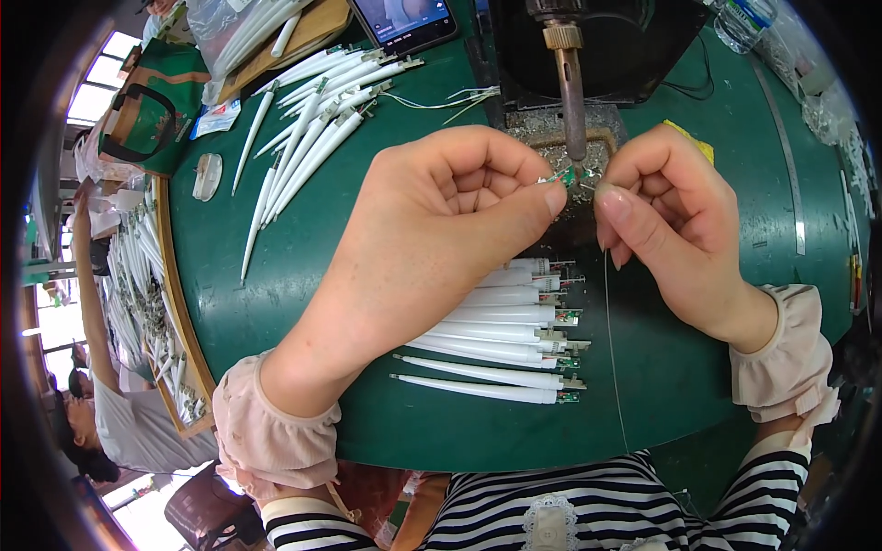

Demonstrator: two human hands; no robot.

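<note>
My left hand (432, 230) pinches a small green circuit board (567, 175) between thumb and forefinger, right under the tip of a fixed soldering iron (572, 101). My right hand (675, 216) is closed on a thin solder wire (608, 312) that hangs down toward my lap, its upper end at the board. Under my left hand lies a row of white tapered tubes (496, 344) with small green boards at their right ends.
A second pile of white tubes (308, 129) lies at the back left on the green table (276, 275). A phone (404, 20) leans at the back. The black iron stand (634, 46) is behind. Another person (101, 404) sits at left by a tray (175, 303) of tubes.
</note>
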